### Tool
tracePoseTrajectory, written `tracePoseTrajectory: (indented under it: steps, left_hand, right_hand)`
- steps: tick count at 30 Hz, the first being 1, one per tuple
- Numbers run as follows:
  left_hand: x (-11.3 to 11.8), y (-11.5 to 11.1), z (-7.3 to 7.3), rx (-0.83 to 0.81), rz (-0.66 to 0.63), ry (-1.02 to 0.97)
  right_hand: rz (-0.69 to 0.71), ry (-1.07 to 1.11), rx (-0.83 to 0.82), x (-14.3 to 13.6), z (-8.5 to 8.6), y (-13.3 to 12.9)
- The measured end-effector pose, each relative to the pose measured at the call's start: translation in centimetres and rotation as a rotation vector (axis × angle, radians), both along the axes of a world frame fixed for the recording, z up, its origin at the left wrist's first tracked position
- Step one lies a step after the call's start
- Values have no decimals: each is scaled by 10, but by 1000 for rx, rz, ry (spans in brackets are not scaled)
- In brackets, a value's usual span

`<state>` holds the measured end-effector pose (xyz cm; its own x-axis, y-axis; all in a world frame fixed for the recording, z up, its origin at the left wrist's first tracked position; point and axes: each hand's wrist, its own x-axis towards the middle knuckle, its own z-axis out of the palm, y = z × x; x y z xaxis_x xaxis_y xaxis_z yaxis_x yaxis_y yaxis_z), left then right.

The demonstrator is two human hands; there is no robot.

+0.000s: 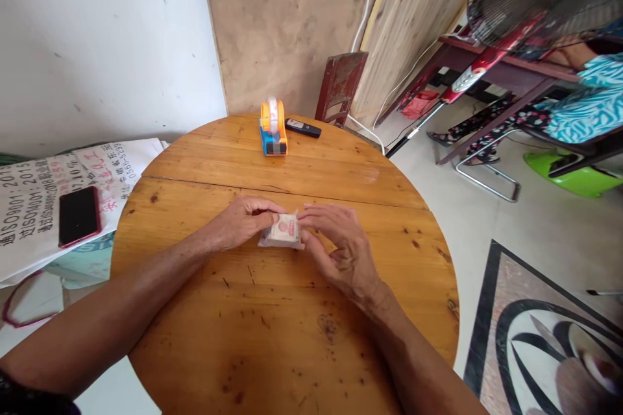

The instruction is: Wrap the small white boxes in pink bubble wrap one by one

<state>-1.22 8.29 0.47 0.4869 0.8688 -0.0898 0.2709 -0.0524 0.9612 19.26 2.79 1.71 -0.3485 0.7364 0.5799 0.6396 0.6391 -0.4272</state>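
Note:
A small plastic-wrapped packet, pale with reddish print on top, is held low over the middle of the round wooden table. My left hand grips its left end, the thumb lying on the upper face and the fingers behind. At the other end my right hand is closed round the wrapper's edge, thumb in front and fingers at the back. Clear wrapping shows along the packet's near side. What kind of goods the wrapping holds cannot be made out.
Toward the table's far edge stand an orange and blue tape dispenser and a black remote control. A phone lies on printed sheets at left. Beyond are a wooden chair, a fan and a seated person.

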Motion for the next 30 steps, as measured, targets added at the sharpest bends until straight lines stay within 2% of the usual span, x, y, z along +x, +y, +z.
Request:
tracePoseTrajectory:
  steps: [3, 9, 11, 16, 18, 24, 30]
  left_hand:
    - [1, 0, 0, -19, 0, -11]
    - [0, -1, 1, 23, -5, 9]
    - [0, -1, 1, 15, -5, 4]
    - [-1, 0, -2, 19, -1, -11]
    - [-2, 1, -4, 43, 20, -18]
    - [-8, 4, -4, 145, 41, -17]
    - [-4, 3, -4, 118, 11, -72]
  right_hand:
    - [-30, 0, -27, 4, -1, 2]
    - [48, -238, 7, 0, -4, 8]
    - [41, -222, 20, 1, -2, 8]
    - [-89, 26, 16, 8, 2, 2]
    - [-89, 51, 10, 9, 2, 2]
    - [-46, -52, -29, 6, -4, 4]
    - [0, -162, -60, 1, -5, 2]
